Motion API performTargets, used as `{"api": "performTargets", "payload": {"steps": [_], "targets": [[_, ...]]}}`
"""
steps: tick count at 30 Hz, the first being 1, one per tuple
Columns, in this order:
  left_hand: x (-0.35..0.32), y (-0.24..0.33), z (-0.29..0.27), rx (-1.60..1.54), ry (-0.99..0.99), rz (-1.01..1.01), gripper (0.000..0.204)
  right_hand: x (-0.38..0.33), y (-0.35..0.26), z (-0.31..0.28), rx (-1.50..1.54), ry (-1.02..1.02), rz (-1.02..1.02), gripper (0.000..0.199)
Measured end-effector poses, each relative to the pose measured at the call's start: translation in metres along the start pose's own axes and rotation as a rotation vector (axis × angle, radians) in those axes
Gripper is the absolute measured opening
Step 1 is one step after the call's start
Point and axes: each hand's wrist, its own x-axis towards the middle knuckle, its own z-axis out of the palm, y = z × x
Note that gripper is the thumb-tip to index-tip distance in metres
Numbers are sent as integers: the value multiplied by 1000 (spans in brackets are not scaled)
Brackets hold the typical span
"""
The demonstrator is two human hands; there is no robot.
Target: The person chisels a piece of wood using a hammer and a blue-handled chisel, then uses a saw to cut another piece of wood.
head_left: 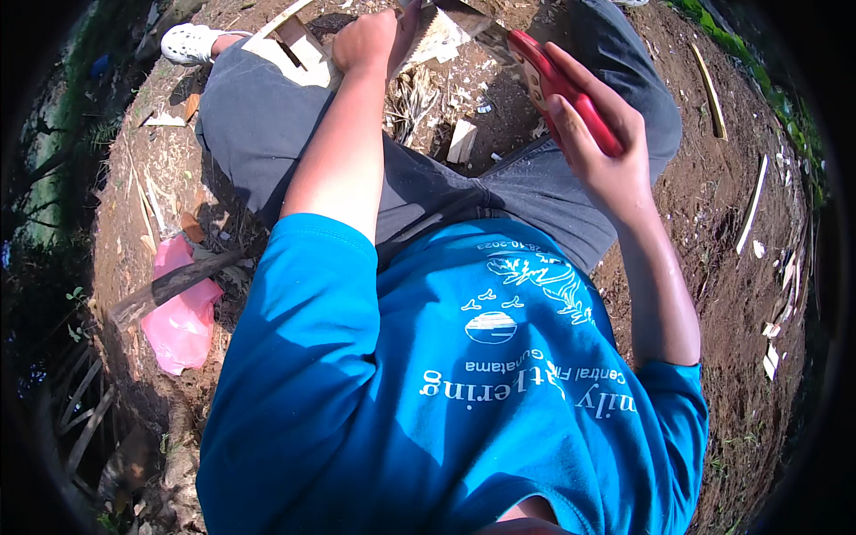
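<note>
My right hand (611,147) is wrapped round the red handle of a handsaw (596,123). From the handle the saw's metal blade (465,14) runs up and left, cut off by the top edge of the picture. Over at the upper middle, my left hand (364,43) is closed on a pale piece of wood (439,37), right beside the blade. Where blade and wood meet is hard to make out. Touching the left side of that hand is a light wooden frame (299,46) made of boards, resting by my leg.
I sit on brown soil, legs (259,125) bent outward. Between them lie wood shavings (412,107) and a small offcut (462,141). A pink plastic bag (183,325) lies at left under a stick (174,287). Thin wood strips (711,92) are scattered at right. A white shoe (189,45) shows upper left.
</note>
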Motion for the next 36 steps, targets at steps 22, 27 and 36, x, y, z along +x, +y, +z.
{"api": "performTargets", "payload": {"steps": [22,27,36], "targets": [[-12,19,-38,-65,-22,-23,77,27,-48,-28,-113,-80,-89,54],[-7,20,-52,-49,-94,-73,64,-40,-51,-36,-23,-61,36,57],[1,16,-43,50,-51,-32,67,-83,-38,-47,-88,-49,129,55]]}}
